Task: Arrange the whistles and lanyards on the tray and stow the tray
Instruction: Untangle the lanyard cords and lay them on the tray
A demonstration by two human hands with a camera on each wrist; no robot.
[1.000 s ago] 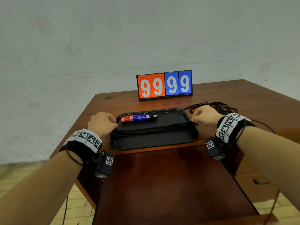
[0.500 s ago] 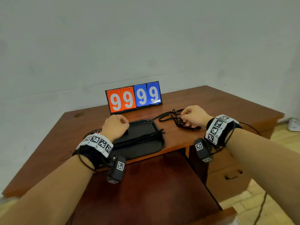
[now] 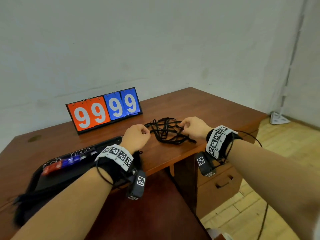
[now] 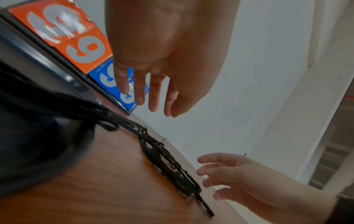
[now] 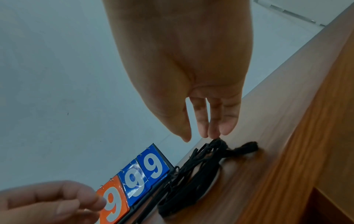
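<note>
Head view: the tangled lanyards on the desk, right of the tray, are flanked by the left hand and right hand, both loosely spread and holding nothing. A strand is judged next to be pinched and separated.

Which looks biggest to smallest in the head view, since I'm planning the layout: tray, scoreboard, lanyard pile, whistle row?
1. tray, though nearness to the camera inflates it and an arm hides part
2. scoreboard
3 and 4. lanyard pile and whistle row look alike; unranked.
</note>
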